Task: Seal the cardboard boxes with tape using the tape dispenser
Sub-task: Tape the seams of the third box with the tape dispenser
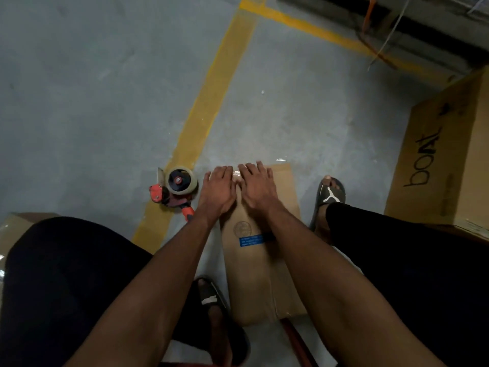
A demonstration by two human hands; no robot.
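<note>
Your left hand [218,190] and right hand [258,188] press flat, fingers straight, on the long brown cardboard box [260,263]; clear tape [236,176] glistens at its far end.

Narrow brown cardboard box [260,263] flat on floor, clear tape [236,175] at far end under the fingertips [228,171]; red-handled tape dispenser [173,190] on its side just left of them.

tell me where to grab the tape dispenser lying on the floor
Grip the orange handle of the tape dispenser, coming from the near side. It lies on its side left of the cardboard box, handle pointing toward the person, blade end away.
</note>
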